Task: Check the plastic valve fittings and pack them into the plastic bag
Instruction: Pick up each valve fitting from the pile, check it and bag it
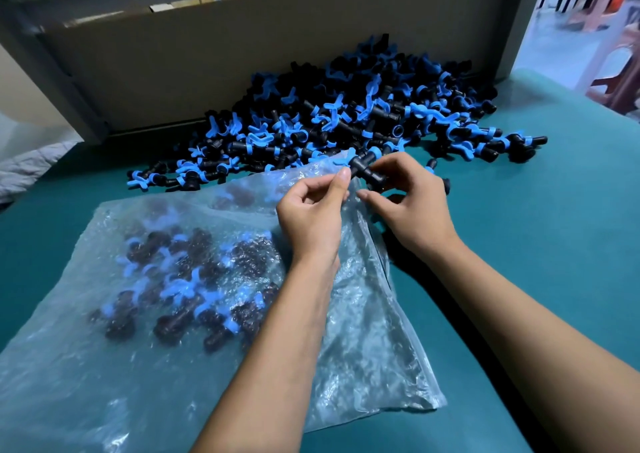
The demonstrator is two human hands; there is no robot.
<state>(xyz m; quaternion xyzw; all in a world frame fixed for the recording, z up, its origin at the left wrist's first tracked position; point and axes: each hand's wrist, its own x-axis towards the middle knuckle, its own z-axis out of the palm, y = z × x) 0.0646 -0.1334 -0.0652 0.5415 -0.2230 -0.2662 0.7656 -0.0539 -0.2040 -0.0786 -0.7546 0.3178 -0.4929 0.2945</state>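
Observation:
A large heap of black valve fittings with blue handles (346, 113) lies on the teal table against a cardboard wall. A clear plastic bag (104, 331) lies flat in front of me, with several fittings (187, 279) inside it. Both hands meet at the bag's far mouth. My right hand (412, 206) holds one black fitting with a blue handle (363, 167) by its body. My left hand (311, 217) pinches the bag's edge, its thumb touching the blue handle of that fitting.
The cardboard wall (207, 71) closes off the back of the teal table (536, 244). White cloth (31, 165) lies off the table's left edge. Beyond the right edge stand plastic stools (609, 71).

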